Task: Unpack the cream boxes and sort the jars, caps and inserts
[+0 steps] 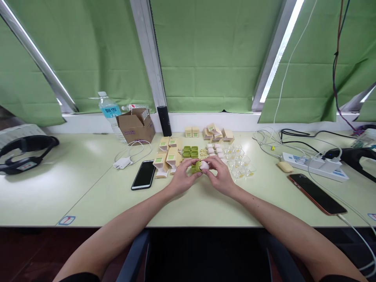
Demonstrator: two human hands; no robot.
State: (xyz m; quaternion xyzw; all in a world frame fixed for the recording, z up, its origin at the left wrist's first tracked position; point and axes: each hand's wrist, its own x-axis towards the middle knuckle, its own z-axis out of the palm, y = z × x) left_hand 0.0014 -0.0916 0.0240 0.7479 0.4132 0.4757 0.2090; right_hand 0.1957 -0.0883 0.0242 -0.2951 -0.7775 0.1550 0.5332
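Observation:
My left hand (184,178) is closed on a small green box-like cup (197,166), tilted with its side toward my right hand. Fingers and thumb of my right hand (219,176) pinch a soft-looking pale pink block (204,165), which touches the green cup; I cannot tell how far it sits inside. Just beyond the hands stand several more green cups (190,151). Beside them lie small yellowish pieces (203,152) and several pale pink blocks (217,150). Clear plastic cups (238,160) are grouped to the right of my right hand.
Cream cardboard boxes (173,156) stand left of the cups, with others (216,132) at the back. A phone (143,174), a charger (122,162), a brown carton (136,125) and a black cylinder (164,121) are leftward. A power strip (315,166), cables and another phone (317,194) lie rightward.

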